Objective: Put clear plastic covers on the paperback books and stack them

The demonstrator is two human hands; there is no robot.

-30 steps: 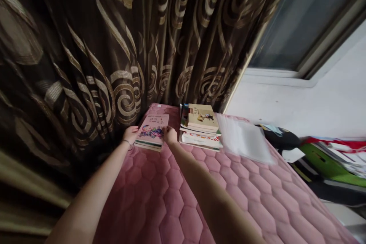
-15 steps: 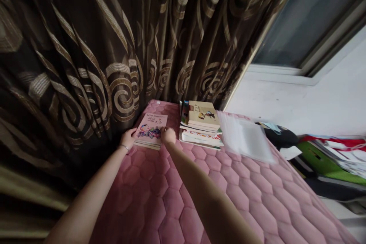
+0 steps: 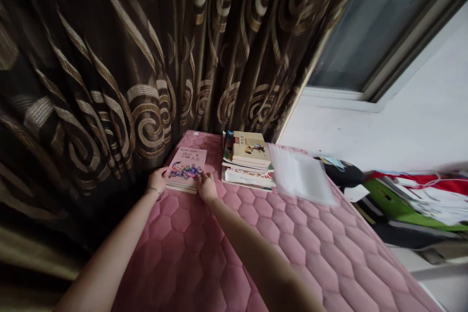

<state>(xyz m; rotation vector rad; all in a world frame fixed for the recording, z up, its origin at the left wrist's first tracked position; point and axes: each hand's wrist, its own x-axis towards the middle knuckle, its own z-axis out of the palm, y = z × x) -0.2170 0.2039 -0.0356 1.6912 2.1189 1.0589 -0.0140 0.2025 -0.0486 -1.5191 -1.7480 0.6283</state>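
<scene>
Dim in here from where I stand. Right side's lighter: white wall (image 3: 413,107) brightest; dark curtain (image 3: 149,126) goes near-black low on the left. Pink mattress (image 3: 314,243) shadowed between the forearms (image 3: 113,239), paler rightward. Dull reflections in the window (image 3: 351,39). Plastic sheet (image 3: 303,175) pale, edges smeared. Pink book (image 3: 188,160): big print readable, small print mush. Clutter (image 3: 431,202) far right soft. Wide-angle stretch at the edges.

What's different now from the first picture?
The right hand slid along the pink book toward its near right corner. The left hand stayed by its left edge. The tan-topped pile and whitish sheet stayed put.
</scene>
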